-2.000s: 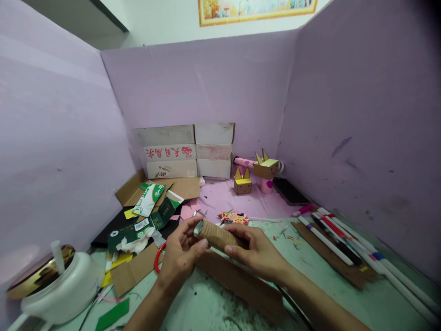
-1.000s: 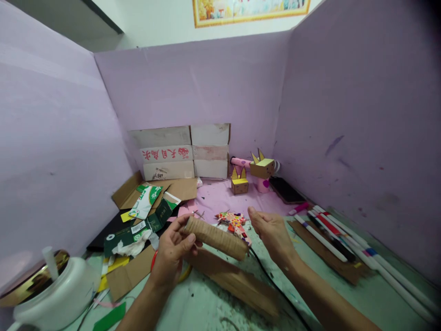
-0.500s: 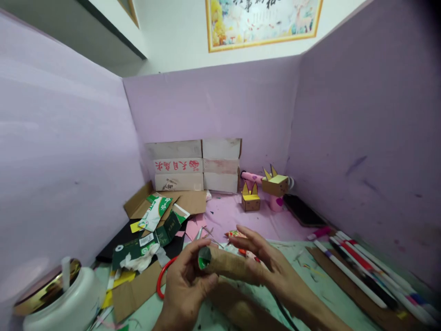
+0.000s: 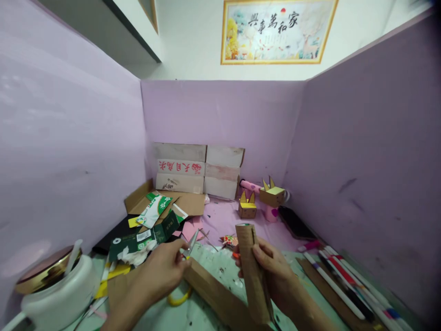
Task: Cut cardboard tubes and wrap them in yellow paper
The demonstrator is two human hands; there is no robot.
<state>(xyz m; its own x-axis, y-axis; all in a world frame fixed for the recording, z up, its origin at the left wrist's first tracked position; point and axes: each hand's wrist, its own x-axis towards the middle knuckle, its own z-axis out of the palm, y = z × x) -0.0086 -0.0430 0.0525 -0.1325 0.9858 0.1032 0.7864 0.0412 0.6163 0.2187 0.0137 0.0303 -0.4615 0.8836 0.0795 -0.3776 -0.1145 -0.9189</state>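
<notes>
A brown cardboard tube (image 4: 251, 271) tilts slightly over the green bench (image 4: 216, 258), the right hand's (image 4: 275, 269) thumb and fingers gripping its side. The left hand (image 4: 168, 265), fingers bent, is at the scissors (image 4: 193, 240); whether it grips them I cannot tell. A cardboard strip (image 4: 213, 289) lies between.

At the upper centre-right of the frame, a framed picture (image 4: 275, 32) hangs above and behind the back partition (image 4: 220, 110). Left of centre, an opened carton (image 4: 181, 168) stands before the partition, with flattened packaging (image 4: 138, 250) in front. Right of the carton is a small box (image 4: 247, 210); farther right, a second box (image 4: 272, 197) sits on a roll (image 4: 271, 214), near a phone (image 4: 296, 224). Markers (image 4: 344, 282) lie lower right, a jar (image 4: 58, 289) lower left. Lower centre, scissors (image 4: 192, 243) are at the left hand (image 4: 170, 266); right of them, the right hand (image 4: 275, 271) holds a tube (image 4: 251, 271).
</notes>
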